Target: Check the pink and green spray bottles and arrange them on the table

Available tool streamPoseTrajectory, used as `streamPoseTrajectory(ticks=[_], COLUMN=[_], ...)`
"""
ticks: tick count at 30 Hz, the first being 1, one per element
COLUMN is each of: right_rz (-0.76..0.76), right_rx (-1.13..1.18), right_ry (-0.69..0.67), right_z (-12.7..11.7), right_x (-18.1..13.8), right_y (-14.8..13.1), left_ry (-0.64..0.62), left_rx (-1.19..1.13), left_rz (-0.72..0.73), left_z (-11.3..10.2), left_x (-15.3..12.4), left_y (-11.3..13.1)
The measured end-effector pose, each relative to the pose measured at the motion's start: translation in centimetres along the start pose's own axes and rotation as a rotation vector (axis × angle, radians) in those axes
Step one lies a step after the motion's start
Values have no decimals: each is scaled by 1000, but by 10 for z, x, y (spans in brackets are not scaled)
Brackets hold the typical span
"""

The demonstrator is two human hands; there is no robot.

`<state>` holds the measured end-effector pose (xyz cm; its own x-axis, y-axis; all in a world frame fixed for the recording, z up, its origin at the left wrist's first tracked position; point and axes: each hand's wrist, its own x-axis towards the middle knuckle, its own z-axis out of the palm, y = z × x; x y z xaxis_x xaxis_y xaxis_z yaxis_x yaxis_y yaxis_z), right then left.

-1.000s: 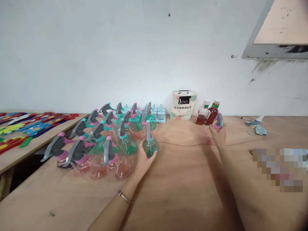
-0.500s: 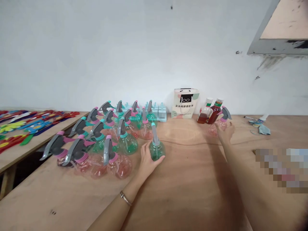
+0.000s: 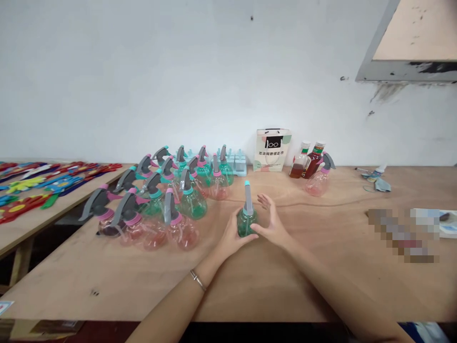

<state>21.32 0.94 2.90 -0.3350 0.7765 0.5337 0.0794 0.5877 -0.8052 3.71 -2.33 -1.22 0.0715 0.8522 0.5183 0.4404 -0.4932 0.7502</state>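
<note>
A round green spray bottle with a grey trigger head stands upright on the wooden table. My left hand is wrapped round its left side, the thumb across the front. On the other side, my right hand has its fingers spread, the thumb close to the bottle; whether it touches I cannot tell. A pink spray bottle stands by itself at the back right. To the left, several pink and green spray bottles are grouped in rows, among them a pink one and a green one.
Against the wall stand a paper bag, a clear bottle of brown liquid and a dark red bottle. A grey cloth lies at the right. Colourful glove-like shapes cover the neighbouring table at the left.
My right hand has let go of the pink spray bottle at the back right and come over beside the green one. The green bottle, in my left hand, is slightly further right in view.
</note>
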Motion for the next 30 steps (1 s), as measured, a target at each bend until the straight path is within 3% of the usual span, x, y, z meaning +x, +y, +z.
streamPoseTrajectory(ticks=[3,6,10,12,14,17,19,22,25,30], right_rz=[58,128,160,159,151,82,34,28,74,165], right_rx=[99,151,122,83,44,1,18,145,304,552], right_ry=[-18,68,10,16,85,163,198,216,220,258], right_z=[11,11,-1,-7,-12,-18,-21,-25,-28,-34], right_x=[3,6,11,13,14,14,14,11,6,2], right_y=[-14,-20,-14,-8,-4,0,0,-1,-4,-7], left_ry=[-103,-179,-192,-74,158,504,607,616,635,581], left_rx=[21,110,168,149,144,166,164,133,127,216], left_rz=[49,50,156,238,252,120,-40,-232,-283,-362], left_z=[1,-3,-14,-19,-25,-34,-39,-45,-49,-53], left_x=[-5,-6,-4,-1,8,35,63,107,144,162], left_y=[7,9,7,6,3,-8,-17,-30,-35,-35])
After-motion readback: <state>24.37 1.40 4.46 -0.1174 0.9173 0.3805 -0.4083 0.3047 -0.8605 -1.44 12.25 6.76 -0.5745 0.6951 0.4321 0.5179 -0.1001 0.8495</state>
